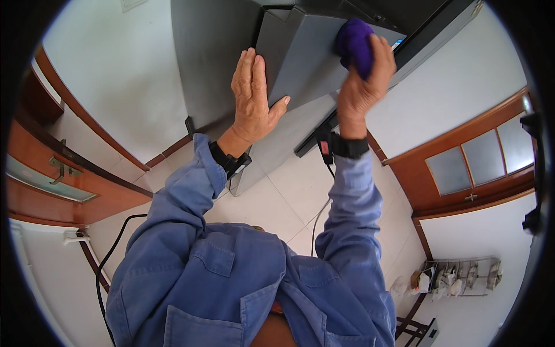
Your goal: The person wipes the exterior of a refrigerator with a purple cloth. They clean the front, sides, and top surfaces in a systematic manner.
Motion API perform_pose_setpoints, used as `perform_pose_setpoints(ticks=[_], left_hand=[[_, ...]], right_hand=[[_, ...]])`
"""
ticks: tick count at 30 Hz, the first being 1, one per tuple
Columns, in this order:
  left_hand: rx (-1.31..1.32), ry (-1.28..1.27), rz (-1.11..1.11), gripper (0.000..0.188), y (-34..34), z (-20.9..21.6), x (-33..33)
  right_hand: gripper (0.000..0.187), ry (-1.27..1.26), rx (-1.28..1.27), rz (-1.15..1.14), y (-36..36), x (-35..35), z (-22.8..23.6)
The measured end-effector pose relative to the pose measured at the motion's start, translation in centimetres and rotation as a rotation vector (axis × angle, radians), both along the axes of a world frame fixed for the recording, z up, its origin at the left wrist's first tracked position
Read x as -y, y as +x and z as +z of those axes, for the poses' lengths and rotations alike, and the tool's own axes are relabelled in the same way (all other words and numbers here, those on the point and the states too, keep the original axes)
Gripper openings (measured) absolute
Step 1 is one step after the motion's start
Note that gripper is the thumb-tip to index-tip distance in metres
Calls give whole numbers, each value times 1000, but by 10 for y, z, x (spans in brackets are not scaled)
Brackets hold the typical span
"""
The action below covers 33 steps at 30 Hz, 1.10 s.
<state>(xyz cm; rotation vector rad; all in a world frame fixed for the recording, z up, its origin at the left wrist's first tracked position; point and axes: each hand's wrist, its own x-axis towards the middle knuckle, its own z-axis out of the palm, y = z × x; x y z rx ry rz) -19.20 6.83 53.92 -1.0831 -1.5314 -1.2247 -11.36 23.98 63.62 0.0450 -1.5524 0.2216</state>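
Note:
My right hand point(365, 87) grips a bunched purple cloth point(355, 45). The cloth rests against the dark grey front of a tall, box-shaped appliance or cabinet point(315, 55), close to its upper right part. On the left edge of that same grey front lies my left hand point(252, 95), fingers stretched out and thumb spread to the side, holding nothing. Both wrists wear black bands. The part of the cloth under my right palm is hidden, and so is the far side of the grey thing.
A wooden door point(52, 185) with a metal handle stands at the left; another wooden door point(480, 156) with glass panes is at the right. Black cables point(107, 260) hang beside me. A wire rack point(468, 276) with bags sits lower right. Pale tiles point(283, 191) cover the floor.

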Motion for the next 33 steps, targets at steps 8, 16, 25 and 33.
perform_pose_setpoints(ticks=[8,16,25,33], left_hand=[[-47,44,44,89,7,-1,-2],[-6,-38,89,96,11,6,0],[-2,-34,130,96,0,2,-4],[-43,19,113,95,-3,5,-6]], right_hand=[[55,-511,366,-13,23,21,-167],[48,-508,153,322,41,-36,-50],[47,-321,155,-101,-10,6,-165],[47,-1126,83,329,15,-65,-185]])
